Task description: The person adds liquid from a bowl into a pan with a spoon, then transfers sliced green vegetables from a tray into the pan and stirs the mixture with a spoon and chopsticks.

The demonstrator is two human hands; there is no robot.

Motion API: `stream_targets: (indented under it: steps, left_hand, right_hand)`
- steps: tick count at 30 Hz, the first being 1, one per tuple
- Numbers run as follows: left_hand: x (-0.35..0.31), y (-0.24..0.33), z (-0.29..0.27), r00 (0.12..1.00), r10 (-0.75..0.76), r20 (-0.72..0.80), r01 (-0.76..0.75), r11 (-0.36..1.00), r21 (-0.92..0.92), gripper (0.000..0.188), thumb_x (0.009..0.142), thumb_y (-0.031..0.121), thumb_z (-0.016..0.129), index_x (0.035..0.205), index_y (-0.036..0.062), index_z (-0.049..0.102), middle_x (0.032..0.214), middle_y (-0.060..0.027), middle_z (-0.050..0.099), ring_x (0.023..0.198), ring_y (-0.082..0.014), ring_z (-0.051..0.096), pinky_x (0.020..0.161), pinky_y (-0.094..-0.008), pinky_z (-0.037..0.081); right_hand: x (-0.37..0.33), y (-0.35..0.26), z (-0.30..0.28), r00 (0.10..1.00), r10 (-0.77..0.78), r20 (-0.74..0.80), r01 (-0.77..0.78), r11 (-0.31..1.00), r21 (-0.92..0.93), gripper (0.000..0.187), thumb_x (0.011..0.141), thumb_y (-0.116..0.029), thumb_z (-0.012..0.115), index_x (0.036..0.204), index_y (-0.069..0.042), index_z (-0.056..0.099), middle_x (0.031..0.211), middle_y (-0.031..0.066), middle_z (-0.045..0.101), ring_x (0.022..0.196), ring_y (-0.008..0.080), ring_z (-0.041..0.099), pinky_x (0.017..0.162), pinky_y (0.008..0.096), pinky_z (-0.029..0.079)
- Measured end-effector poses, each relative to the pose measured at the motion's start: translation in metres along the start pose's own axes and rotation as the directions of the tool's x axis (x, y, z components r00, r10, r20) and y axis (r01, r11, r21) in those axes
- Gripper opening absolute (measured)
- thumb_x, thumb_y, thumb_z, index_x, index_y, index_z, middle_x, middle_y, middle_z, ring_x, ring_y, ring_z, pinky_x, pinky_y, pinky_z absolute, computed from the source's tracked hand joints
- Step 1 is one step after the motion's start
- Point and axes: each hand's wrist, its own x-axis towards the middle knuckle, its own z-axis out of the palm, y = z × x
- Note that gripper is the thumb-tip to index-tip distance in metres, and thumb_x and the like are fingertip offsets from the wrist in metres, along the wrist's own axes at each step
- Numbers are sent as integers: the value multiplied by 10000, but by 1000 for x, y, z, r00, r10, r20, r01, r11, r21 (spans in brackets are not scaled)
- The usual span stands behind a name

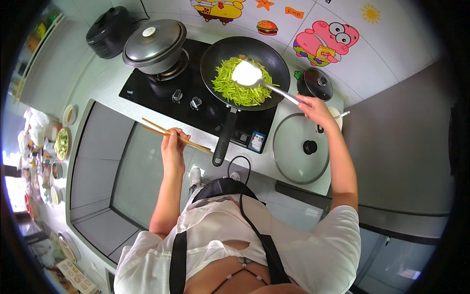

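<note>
My right hand (pixel 316 110) is closed round the handle of a metal spatula (pixel 284 93). Its pale, shiny blade lies over the chopped green stalks (pixel 235 90) in a black frying pan (pixel 208 61); whether it touches them I cannot tell. The pan sits on the right side of a black gas hob (pixel 156 93), its long black handle (pixel 226 137) pointing toward me. Over the counter's front edge, my left hand (pixel 175 142) grips a pair of wooden chopsticks (pixel 196 145), held crosswise and apart from the pan.
A lidded steel pot (pixel 154 44) stands on the left burner, with a black rice cooker (pixel 110 32) behind it. To the right lie a large glass lid (pixel 293 152) and a small dark lidded pot (pixel 316 84). Bowls and a plate of cut greens (pixel 61 144) line the left counter.
</note>
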Motion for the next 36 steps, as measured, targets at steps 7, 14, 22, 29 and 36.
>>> stream_targets:
  steps: [7,14,22,29,36]
  left_hand:
    - [-27,2,12,998,26,-61,-24,999,44,178,917,214,397,889,62,486,766,-17,508,738,-119,512,775,-287,425]
    - [-14,7,-1,998,48,-44,-47,998,33,184,915,220,405,879,60,490,737,-13,495,719,-121,505,778,-284,424]
    - [14,9,0,999,0,45,-1,1000,19,187,913,212,410,874,49,494,726,-15,489,706,-123,500,770,-281,430]
    - [35,7,-6,998,19,62,-19,1000,6,182,903,204,430,870,45,515,675,-1,450,646,-93,446,670,-232,396]
    - [48,-3,-5,1000,26,-7,-24,989,148,125,862,157,497,925,52,515,617,35,404,510,-56,359,505,-205,325]
  right_hand:
    - [40,11,2,971,239,12,-239,964,116,372,818,-286,549,1169,-164,536,621,3,495,448,77,420,406,229,343]
    - [-9,-1,-31,940,324,110,-335,936,106,369,836,-288,521,1160,-111,532,613,-28,463,458,64,382,383,224,308]
    - [-7,-48,10,921,385,-53,-386,889,-245,334,828,-294,484,1094,-109,568,801,103,622,641,193,580,583,328,454]
    - [-32,-91,-53,945,186,-269,-312,764,-565,283,768,-372,571,811,-105,654,681,104,613,666,258,602,615,371,456]
    - [7,-124,-72,965,-87,-249,-186,443,-877,257,739,-316,612,743,-60,631,730,118,618,710,275,606,605,375,477]
